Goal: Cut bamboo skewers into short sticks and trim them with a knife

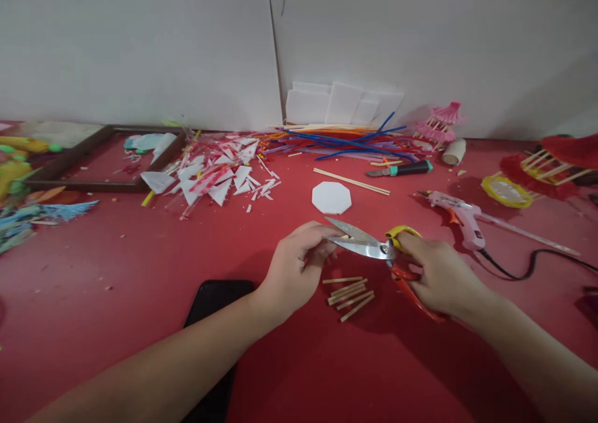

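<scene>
My right hand (439, 276) is wrapped round the yellow and red handles of a pair of scissors (369, 246), whose blades are parted and point left. The fingers of my left hand (294, 270) are pinched at the blade tips. They hold a small wooden stick (346, 237), mostly hidden, with its pale end between the blades. Several short cut sticks (350, 293) lie on the red table just below the scissors. Beyond my hands is a white octagonal piece (331, 197), and two longer thin sticks (351, 182) lie behind it.
A pink glue gun (460, 217) with a black cord lies at right, near a red-and-yellow stick model (537, 174). Behind are a cutter knife (402, 169), coloured pipe cleaners (346, 139) and white scraps (219, 174). A brown frame (88, 185) lies left; a black phone (210, 336) is under my left forearm.
</scene>
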`<state>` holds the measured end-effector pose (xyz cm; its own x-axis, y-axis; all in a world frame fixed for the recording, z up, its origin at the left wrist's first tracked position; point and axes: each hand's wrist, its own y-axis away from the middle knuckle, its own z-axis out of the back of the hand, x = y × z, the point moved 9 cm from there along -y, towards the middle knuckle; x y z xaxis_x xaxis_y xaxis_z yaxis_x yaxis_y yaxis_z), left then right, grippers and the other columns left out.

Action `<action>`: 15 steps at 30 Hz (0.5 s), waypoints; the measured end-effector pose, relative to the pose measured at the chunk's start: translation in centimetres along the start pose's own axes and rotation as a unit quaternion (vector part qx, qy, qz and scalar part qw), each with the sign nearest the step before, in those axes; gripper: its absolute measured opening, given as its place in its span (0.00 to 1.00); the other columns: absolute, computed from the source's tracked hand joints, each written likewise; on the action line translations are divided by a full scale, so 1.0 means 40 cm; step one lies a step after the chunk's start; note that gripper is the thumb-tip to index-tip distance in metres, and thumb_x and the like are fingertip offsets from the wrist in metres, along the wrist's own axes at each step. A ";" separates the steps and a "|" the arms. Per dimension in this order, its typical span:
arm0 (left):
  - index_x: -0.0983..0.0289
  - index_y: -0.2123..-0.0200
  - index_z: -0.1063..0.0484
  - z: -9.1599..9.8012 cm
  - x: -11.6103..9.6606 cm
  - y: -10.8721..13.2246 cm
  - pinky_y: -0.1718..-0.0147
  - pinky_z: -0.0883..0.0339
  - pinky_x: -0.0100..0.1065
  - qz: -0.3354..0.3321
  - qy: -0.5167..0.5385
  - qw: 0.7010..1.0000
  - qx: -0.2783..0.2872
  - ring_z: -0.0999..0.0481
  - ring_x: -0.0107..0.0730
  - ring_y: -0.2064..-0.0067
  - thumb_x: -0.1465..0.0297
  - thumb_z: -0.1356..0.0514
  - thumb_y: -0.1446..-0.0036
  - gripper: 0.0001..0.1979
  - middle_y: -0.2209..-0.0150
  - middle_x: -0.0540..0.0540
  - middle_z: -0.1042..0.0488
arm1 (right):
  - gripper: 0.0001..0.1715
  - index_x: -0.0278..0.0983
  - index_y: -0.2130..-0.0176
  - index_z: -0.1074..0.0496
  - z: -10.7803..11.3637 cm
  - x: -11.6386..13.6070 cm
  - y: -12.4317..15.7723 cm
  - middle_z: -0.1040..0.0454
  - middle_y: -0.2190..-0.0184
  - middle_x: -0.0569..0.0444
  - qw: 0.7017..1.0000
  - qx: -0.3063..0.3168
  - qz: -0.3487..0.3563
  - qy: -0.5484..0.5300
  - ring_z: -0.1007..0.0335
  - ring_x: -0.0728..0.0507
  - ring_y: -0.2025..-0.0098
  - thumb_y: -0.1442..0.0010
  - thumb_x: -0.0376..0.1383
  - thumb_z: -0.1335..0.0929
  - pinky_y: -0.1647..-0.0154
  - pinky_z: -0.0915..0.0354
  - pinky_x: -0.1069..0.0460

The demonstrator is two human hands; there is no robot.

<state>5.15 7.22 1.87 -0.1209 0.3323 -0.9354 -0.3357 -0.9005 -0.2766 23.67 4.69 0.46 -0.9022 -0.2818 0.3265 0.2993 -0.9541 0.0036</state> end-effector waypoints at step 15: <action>0.62 0.65 0.29 0.046 0.026 -0.007 0.68 0.34 0.29 0.059 0.007 0.993 -0.098 0.28 0.27 0.72 0.73 0.45 0.39 0.05 0.74 0.49 0.30 | 0.03 0.36 0.68 0.35 0.037 0.052 -0.103 0.31 0.67 0.49 0.995 0.011 0.058 0.085 0.36 0.45 0.69 0.46 0.33 0.38 0.69 0.44 0.52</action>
<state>3.40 8.34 1.39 -0.1351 0.2180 -0.9666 -0.1304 -0.9709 -0.2008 21.03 8.18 2.50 -0.8998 -0.4054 0.1612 0.4102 -0.9120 -0.0040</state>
